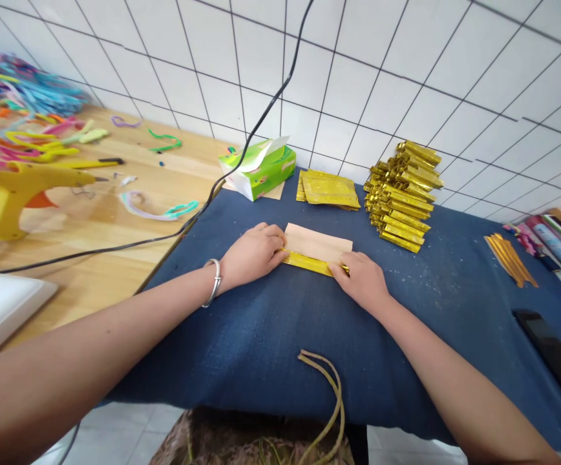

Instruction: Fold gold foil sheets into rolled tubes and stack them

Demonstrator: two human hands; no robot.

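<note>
A sheet of gold foil paper (320, 240) lies on the dark blue cloth with its pale pinkish back up. Its near edge is folded over into a shiny gold strip. My left hand (256, 253) has its fingers curled on the left end of that fold, a silver bangle at the wrist. At the right end, my right hand (359, 278) pinches the fold between thumb and fingers. Beyond the hands lies a flat stack of gold sheets (331, 190). To its right rises a pile of folded gold strips (401, 197).
A green tissue box (268, 171) stands near the tiled wall. A black cable (203, 210) crosses the left side. On the wooden table (164, 171) are a yellow glue gun (13, 187) and colourful pipe cleaners (23, 97). A phone (554, 355) and books (559, 252) lie right.
</note>
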